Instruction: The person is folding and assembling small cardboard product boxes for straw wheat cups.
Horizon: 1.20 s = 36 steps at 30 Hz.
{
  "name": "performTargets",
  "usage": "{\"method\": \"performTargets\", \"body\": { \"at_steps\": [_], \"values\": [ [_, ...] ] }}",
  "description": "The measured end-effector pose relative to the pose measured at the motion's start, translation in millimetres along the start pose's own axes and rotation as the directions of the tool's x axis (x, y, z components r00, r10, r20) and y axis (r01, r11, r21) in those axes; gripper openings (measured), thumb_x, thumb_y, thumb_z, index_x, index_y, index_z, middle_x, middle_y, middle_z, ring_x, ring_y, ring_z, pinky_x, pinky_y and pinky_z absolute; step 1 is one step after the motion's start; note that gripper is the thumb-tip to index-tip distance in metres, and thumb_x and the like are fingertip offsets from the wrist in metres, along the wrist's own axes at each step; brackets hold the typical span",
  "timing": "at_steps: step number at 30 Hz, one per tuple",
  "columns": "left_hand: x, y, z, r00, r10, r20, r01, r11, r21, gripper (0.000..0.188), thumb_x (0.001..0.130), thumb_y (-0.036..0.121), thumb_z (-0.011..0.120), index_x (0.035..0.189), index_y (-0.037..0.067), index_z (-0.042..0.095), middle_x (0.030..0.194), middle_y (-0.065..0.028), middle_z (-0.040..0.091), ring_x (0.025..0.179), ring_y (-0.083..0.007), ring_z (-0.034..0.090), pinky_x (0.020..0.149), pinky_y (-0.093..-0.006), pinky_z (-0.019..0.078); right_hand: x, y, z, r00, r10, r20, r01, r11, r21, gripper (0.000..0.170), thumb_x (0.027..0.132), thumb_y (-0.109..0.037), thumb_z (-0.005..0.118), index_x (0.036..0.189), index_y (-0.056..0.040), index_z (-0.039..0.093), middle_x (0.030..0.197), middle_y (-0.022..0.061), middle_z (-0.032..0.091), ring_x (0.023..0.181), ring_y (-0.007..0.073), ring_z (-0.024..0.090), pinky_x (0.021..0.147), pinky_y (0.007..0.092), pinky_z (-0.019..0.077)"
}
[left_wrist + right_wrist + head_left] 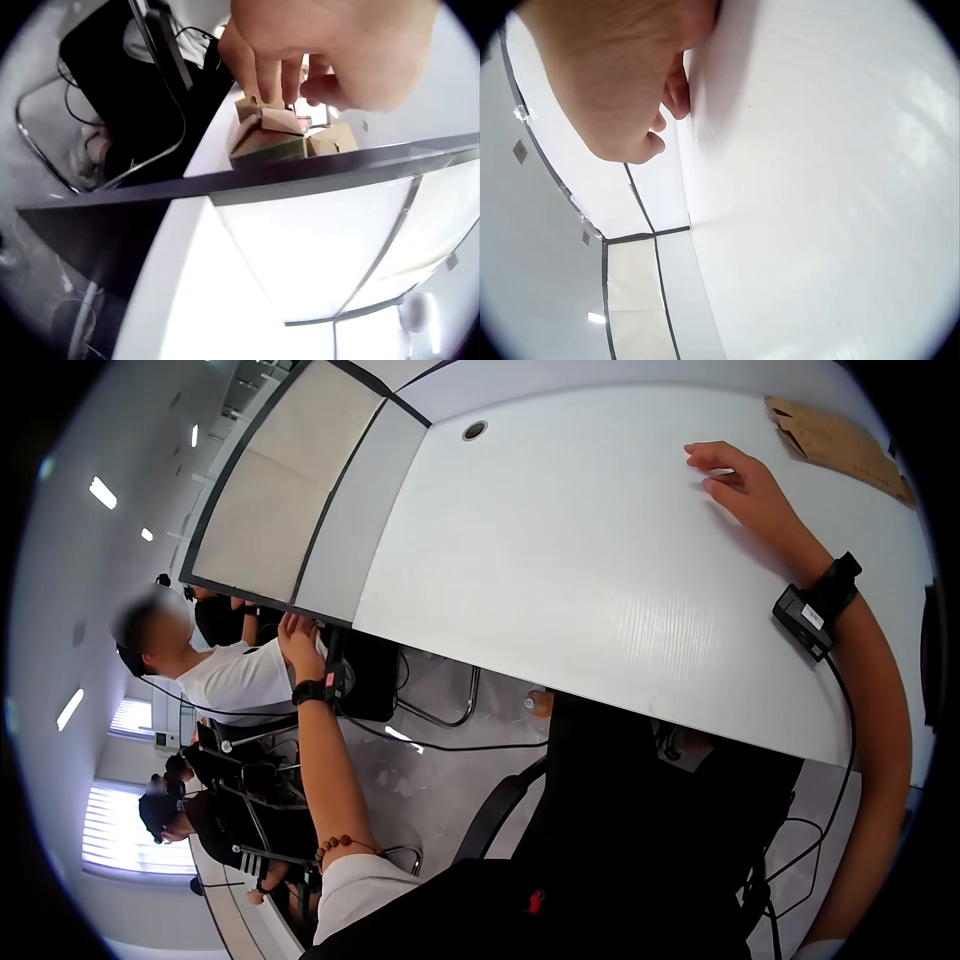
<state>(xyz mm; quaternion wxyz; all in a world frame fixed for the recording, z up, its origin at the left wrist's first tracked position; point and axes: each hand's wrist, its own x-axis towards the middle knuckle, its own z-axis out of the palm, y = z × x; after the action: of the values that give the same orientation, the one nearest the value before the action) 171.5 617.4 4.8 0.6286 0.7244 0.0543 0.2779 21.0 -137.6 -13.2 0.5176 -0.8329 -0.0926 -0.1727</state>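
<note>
My left hand (303,650) reaches out past the end of the desk partition, beside a seated person in a white top. In the left wrist view the same hand (337,49) hangs over an open cardboard box (270,144), fingers pointing down close above its raised flaps. No object shows in its grasp, and the box's inside is mostly hidden. Over at the right of the white desk (560,540), my right hand (745,485) rests with loosely bent fingers and holds nothing. Its fingertips lie near the desk surface in the right wrist view.
A brown cardboard package (840,450) lies at the desk's far right corner. The dark-edged partition (270,480) stands along the left side. Cables (460,746) run from the wrist cameras. A bottle (538,703) shows below the desk edge, near a black chair armrest (495,810).
</note>
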Motion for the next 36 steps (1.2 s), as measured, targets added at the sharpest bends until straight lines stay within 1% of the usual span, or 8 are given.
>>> {"method": "performTargets", "body": {
  "at_steps": [8,11,16,18,21,27,31,36],
  "values": [
    [18,-42,1,0.942,0.202,0.268,-0.316,0.802,0.506,0.060,0.086,-0.009,0.064,0.141,0.004,0.045,0.124,-0.0106,0.065,0.111,-0.0239,0.064,0.095,-0.0329,0.0502,1,-2,1,1.000,0.015,0.019,-0.015,1.000,-0.017,0.027,0.096,-0.011,0.055,0.119,-0.0024,0.064,0.125,0.0076,0.066,0.112,0.0181,0.060,0.102,0.0326,0.0453],
    [40,-56,-9,0.733,0.514,0.445,-0.677,0.496,0.543,0.056,0.087,-0.010,0.061,0.139,0.004,0.047,0.116,-0.0113,0.066,0.103,-0.0223,0.066,0.088,-0.0308,0.0519,1,4,2,1.000,0.021,0.012,-0.022,1.000,0.017,0.016,0.096,-0.013,0.055,0.106,-0.0021,0.062,0.121,0.0061,0.066,0.107,0.0156,0.060,0.100,0.0308,0.0453],
    [37,-41,-33,0.966,0.210,0.152,-0.258,0.835,0.485,0.032,0.092,-0.007,0.047,0.120,0.001,0.059,0.089,-0.0114,0.066,0.065,-0.0213,0.064,0.055,-0.0336,0.0540,1,2,-1,0.999,-0.015,0.033,0.017,0.999,-0.043,0.014,0.097,-0.016,0.058,0.103,-0.0035,0.061,0.106,0.0027,0.063,0.096,0.0127,0.058,0.093,0.0292,0.0460],
    [-11,-16,-32,0.860,0.510,0.025,-0.309,0.481,0.820,0.022,0.095,-0.001,0.047,0.112,-0.001,0.062,0.086,-0.0104,0.066,0.064,-0.0210,0.064,0.057,-0.0353,0.0568,0,1,3,0.999,0.009,0.044,-0.009,1.000,-0.019,0.012,0.097,-0.018,0.059,0.099,-0.0052,0.060,0.097,0.0000,0.060,0.092,0.0089,0.055,0.086,0.0251,0.0439],
    [-25,-23,-60,0.968,0.155,-0.199,-0.054,0.898,0.436,0.022,0.101,0.009,0.048,0.115,0.003,0.064,0.103,-0.0127,0.067,0.087,-0.0215,0.069,0.066,-0.0358,0.0601,0,0,4,0.997,0.017,0.069,-0.014,0.999,-0.037,0.011,0.097,-0.016,0.058,0.098,-0.0053,0.060,0.098,-0.0006,0.060,0.092,0.0082,0.055,0.086,0.0242,0.0439],
    [-63,14,-11,0.968,-0.252,0.015,0.251,0.967,0.035,0.048,0.099,0.015,0.061,0.145,0.011,0.049,0.144,-0.0111,0.050,0.118,-0.0271,0.062,0.092,-0.0379,0.0573,6,9,1,0.995,-0.052,0.085,0.058,0.996,-0.066,0.010,0.099,-0.011,0.055,0.098,-0.0035,0.061,0.096,0.0006,0.062,0.098,0.0102,0.060,0.096,0.0276,0.0477],
    [17,-63,-53,0.824,0.155,0.545,-0.396,0.844,0.361,0.049,0.098,0.004,0.061,0.146,0.004,0.047,0.156,-0.0115,0.037,0.133,-0.0314,0.055,0.104,-0.0403,0.0534,8,16,-3,0.989,-0.082,0.122,0.090,0.994,-0.062,0.010,0.098,-0.011,0.055,0.098,-0.0026,0.061,0.095,0.0016,0.062,0.096,0.0105,0.060,0.096,0.0280,0.0478],
    [-5,-60,-34,0.973,0.116,0.201,-0.162,0.959,0.233,0.063,0.089,-0.007,0.051,0.150,0.006,0.043,0.153,-0.0104,0.044,0.125,-0.0218,0.054,0.094,-0.0298,0.0481,4,14,0,0.995,-0.067,0.077,0.070,0.997,-0.035,0.011,0.096,-0.009,0.055,0.101,-0.0015,0.061,0.098,0.0034,0.064,0.097,0.0119,0.060,0.093,0.0279,0.0486]
  ]
}}
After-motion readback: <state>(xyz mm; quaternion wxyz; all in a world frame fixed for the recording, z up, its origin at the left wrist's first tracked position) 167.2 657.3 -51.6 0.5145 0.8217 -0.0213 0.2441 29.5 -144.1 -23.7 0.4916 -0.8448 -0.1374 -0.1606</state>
